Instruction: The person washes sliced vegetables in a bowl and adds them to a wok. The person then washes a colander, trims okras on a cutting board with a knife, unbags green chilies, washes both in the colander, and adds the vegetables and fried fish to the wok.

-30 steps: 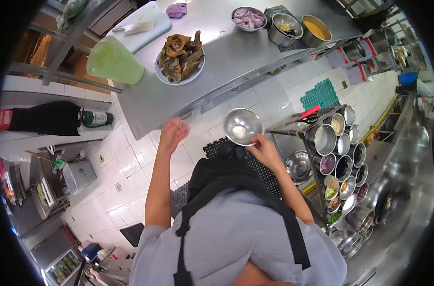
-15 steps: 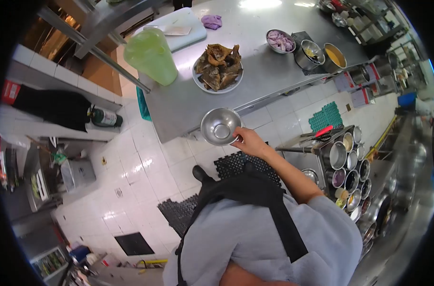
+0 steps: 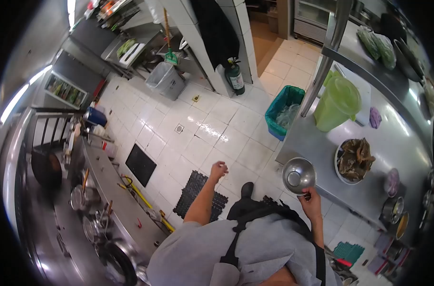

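My right hand [image 3: 312, 203] grips the near rim of a shiny metal bowl [image 3: 299, 176], its inside facing up with nothing visible in it. The bowl is held over the floor beside the corner of the steel table [image 3: 298, 151]. Out in front of my body, above the tiled floor, my left hand [image 3: 219, 170] is loosely bent with nothing seen in it and touches nothing. On the table, close to the bowl, a white bowl [image 3: 338, 167] holds brown, crisp-looking pieces [image 3: 356, 159]. Behind it stands a translucent green pitcher [image 3: 337, 105].
A bin with a green liner [image 3: 280, 121] stands at the table's end. Black mats [image 3: 198, 195] lie on the white tiles [image 3: 198, 152]. A fire extinguisher [image 3: 235, 78] and a grey bin [image 3: 165, 81] are farther off; a steel counter with pans [image 3: 83, 195] runs along the left.
My view has swung to the left, bringing the stove side and lined bin into sight. My left hand has come into view. The metal bowl stays in my right hand.
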A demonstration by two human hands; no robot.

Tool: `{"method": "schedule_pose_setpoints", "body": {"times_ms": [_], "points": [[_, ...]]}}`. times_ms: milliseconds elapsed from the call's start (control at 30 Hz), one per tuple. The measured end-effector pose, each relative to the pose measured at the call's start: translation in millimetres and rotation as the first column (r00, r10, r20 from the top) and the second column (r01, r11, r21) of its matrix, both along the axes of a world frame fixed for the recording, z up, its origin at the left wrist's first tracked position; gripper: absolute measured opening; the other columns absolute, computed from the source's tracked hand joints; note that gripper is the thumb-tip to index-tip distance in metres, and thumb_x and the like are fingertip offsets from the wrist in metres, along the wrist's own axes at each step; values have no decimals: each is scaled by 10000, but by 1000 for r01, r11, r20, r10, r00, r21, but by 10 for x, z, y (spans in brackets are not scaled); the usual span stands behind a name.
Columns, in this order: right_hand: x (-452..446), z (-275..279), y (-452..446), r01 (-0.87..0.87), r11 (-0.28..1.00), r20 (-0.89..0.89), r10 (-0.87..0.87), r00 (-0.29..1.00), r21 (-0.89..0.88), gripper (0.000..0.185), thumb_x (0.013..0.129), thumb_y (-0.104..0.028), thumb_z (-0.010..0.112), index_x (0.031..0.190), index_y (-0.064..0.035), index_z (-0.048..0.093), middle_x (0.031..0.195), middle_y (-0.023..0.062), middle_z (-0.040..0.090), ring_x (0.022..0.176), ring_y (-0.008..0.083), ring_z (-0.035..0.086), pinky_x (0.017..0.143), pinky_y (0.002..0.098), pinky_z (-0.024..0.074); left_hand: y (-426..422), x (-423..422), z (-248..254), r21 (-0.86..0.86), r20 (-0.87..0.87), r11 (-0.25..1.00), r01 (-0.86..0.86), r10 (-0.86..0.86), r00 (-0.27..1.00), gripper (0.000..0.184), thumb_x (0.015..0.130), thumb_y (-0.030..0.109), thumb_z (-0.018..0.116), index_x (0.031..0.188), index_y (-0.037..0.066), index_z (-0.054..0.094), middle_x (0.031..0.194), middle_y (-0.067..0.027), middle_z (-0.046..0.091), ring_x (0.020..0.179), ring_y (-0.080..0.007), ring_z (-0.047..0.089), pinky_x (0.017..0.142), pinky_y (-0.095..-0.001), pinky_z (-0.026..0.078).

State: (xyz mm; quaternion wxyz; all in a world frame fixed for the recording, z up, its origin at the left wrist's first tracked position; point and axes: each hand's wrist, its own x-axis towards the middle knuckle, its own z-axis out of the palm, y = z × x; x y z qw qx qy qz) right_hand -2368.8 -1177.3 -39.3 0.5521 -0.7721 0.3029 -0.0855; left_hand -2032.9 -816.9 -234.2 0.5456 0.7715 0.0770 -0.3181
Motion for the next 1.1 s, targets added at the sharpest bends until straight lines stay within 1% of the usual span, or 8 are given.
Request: {"method": "schedule_pose_setpoints", "body": {"times_ms": [100,200,367,567,800,933,1000,1100], "points": [[-286,159,-275,-30,995,25,32,999,-95,197,865,-24,742,1019,-4,621,853,43,658,746,113,617,685,278,507,-152,-221,144,-74,23,988,-135,137,990,386,869,122,668,1220,-30,609,880,-128,713,729,-196,736,527,-273,516],[-707,298,-591,45,997,57,-41,998,-68,192,872,-22,732,1016,3,608,850,46,651,759,110,615,703,278,502,-175,-813,-13,-1,-115,998,-65,65,991,338,880,133,671,1195,21,628,883,-122,704,713,-217,732,535,-301,522],[-1529,299,-1057,162,986,36,-160,986,-49,179,885,-8,709,1023,-3,593,881,33,641,795,100,613,724,266,497,-133,-2076,-333,158,-490,961,226,-123,863,273,904,229,680,1142,97,661,867,-93,692,693,-267,725,579,-410,537],[-2081,160,-1321,259,963,103,-250,963,-81,206,856,18,724,1029,8,612,892,70,671,765,137,645,705,282,521,-88,-2635,-233,139,-589,851,507,-341,733,235,894,231,659,1074,83,687,820,-94,701,665,-279,727,531,-395,524],[-1937,100,-1290,224,970,85,-216,973,-99,223,841,-18,758,1038,-9,652,908,74,687,794,145,651,715,299,535,-348,-2247,-322,131,-318,946,298,-245,916,343,926,177,647,1231,28,603,874,-125,697,665,-239,719,448,-329,491],[-1736,176,-1285,144,982,86,-134,987,-122,246,827,-44,772,1048,-12,666,885,81,678,773,164,652,703,307,539,-675,-2095,-374,11,-190,960,278,-271,943,398,926,196,651,1269,4,587,904,-142,704,755,-280,734,600,-376,580],[-1778,410,-1370,218,966,88,-207,974,-137,244,829,-51,768,1044,-9,660,868,83,669,749,168,648,687,308,535,-889,-2097,-178,53,-185,928,369,-354,917,265,975,213,595,1135,3,605,870,-147,678,722,-252,703,536,-336,533],[-2172,694,-1523,448,881,125,-432,893,-151,233,838,-61,762,1041,-16,656,858,68,663,729,139,636,662,300,523,-622,-2063,-968,-293,-420,941,169,-285,862,238,961,221,637,1012,-8,598,854,-135,653,700,-210,623,555,-372,519]]}}
